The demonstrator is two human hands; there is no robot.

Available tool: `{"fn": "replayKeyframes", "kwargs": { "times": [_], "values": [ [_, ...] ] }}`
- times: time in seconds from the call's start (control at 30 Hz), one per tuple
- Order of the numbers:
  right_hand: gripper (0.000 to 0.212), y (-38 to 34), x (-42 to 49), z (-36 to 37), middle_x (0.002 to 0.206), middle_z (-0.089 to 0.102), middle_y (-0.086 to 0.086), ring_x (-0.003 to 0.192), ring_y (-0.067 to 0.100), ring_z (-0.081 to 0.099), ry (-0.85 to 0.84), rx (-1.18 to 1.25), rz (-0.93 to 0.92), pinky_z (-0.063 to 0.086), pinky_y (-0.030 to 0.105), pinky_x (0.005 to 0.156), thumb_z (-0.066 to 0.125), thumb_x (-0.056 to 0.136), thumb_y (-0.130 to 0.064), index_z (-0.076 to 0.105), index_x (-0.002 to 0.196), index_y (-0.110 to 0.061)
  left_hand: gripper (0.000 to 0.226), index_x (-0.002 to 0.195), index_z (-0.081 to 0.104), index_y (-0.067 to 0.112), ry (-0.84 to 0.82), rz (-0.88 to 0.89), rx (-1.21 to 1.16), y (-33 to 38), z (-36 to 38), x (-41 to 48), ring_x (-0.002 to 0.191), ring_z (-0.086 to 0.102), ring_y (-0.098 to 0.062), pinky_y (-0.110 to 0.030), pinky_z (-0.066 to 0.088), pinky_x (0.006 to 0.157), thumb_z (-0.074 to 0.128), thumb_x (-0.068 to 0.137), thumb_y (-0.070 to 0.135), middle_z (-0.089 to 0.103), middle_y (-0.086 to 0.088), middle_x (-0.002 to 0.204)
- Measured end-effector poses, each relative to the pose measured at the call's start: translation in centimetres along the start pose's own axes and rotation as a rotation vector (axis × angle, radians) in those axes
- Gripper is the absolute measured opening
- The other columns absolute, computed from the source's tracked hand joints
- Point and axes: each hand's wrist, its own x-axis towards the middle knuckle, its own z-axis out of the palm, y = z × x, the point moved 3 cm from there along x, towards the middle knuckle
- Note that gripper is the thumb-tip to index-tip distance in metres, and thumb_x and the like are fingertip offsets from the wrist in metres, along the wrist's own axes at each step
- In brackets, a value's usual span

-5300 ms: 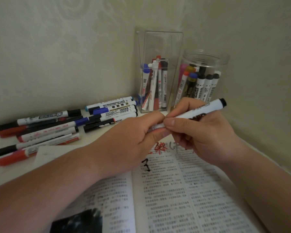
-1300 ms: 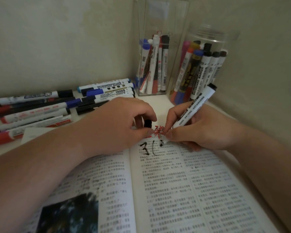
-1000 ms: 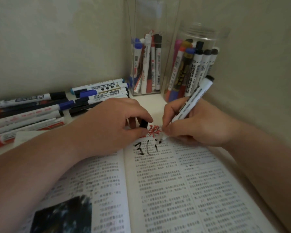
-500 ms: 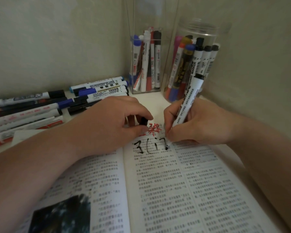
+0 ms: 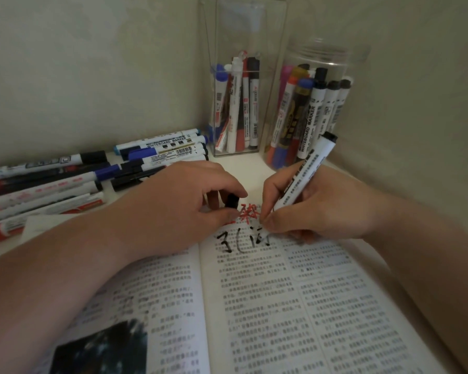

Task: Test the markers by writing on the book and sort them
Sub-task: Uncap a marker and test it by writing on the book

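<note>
An open book (image 5: 268,306) of printed text lies in front of me. My right hand (image 5: 316,209) grips a white marker (image 5: 304,175) with a black end, its tip down on the top of the right page among fresh black strokes (image 5: 242,240) below red scribbles (image 5: 247,211). My left hand (image 5: 179,201) rests on the book's top edge and pinches the black cap (image 5: 231,201). Several loose markers (image 5: 65,176) lie at the left.
A square clear box (image 5: 243,76) and a round clear jar (image 5: 316,85), each holding several markers, stand in the corner behind the book. Walls close off the back and right. A slip of white paper (image 5: 41,225) lies by the book's left edge.
Five seconds ago both hands were pulling the cap off the marker in the air. Since then the right hand has written more black strokes on the page, moving rightward; the left hand stays put with the cap.
</note>
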Motion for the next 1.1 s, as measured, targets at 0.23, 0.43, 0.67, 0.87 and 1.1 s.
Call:
{"fn": "replayKeyframes", "kwargs": {
  "times": [0.23,0.43,0.67,0.87,1.1],
  "values": [
    [0.012,0.2,0.3,-0.5,0.049,0.053,0.001,0.040,0.010,0.047,0.052,-0.104,0.002,0.039,0.019,0.042,0.071,0.083,0.005,0.063,0.075,0.010,0.031,0.105,0.059,0.047,0.010,-0.073,-0.073,0.0,0.0,-0.1,0.097,0.055,0.012,-0.002,0.040,0.079,0.078,0.080,0.043,0.062,0.031,0.097],
    [0.012,0.9,0.4,-2.1,0.049,0.046,0.009,0.041,0.018,0.038,0.193,0.149,-0.095,0.031,0.020,0.042,0.069,0.072,-0.006,0.060,0.070,0.002,0.021,0.090,0.066,0.041,0.012,-0.089,-0.100,0.3,0.0,-0.1,0.092,0.057,0.009,-0.007,0.042,0.074,0.079,0.076,0.049,0.059,0.036,0.097],
    [0.008,-0.2,0.4,-1.0,0.058,0.050,0.016,0.043,0.017,0.042,0.219,0.226,-0.275,0.035,0.023,0.043,0.076,0.070,-0.008,0.074,0.074,-0.014,0.036,0.101,0.061,0.047,-0.009,-0.128,-0.248,0.5,0.3,-0.1,0.091,0.061,0.008,-0.010,0.045,0.077,0.085,0.075,0.038,0.063,0.039,0.098],
    [0.014,-0.7,0.2,-0.6,0.059,0.062,-0.001,0.049,0.011,0.054,0.238,0.065,-0.284,0.045,0.022,0.049,0.075,0.086,-0.001,0.074,0.077,-0.011,0.042,0.101,0.055,0.049,-0.022,-0.124,-0.270,1.1,0.3,-0.1,0.091,0.061,0.007,-0.011,0.045,0.079,0.085,0.075,0.038,0.065,0.038,0.096],
    [0.013,-0.8,0.5,0.7,0.083,0.074,0.014,0.077,0.035,0.068,0.185,-0.252,-0.099,0.057,0.054,0.074,0.077,0.089,-0.024,0.077,0.089,-0.011,0.083,0.115,0.030,0.071,0.015,-0.153,-0.367,1.3,0.6,0.0,0.083,0.065,0.000,-0.016,0.050,0.073,0.090,0.070,0.035,0.070,0.024,0.092]
  ]
}}
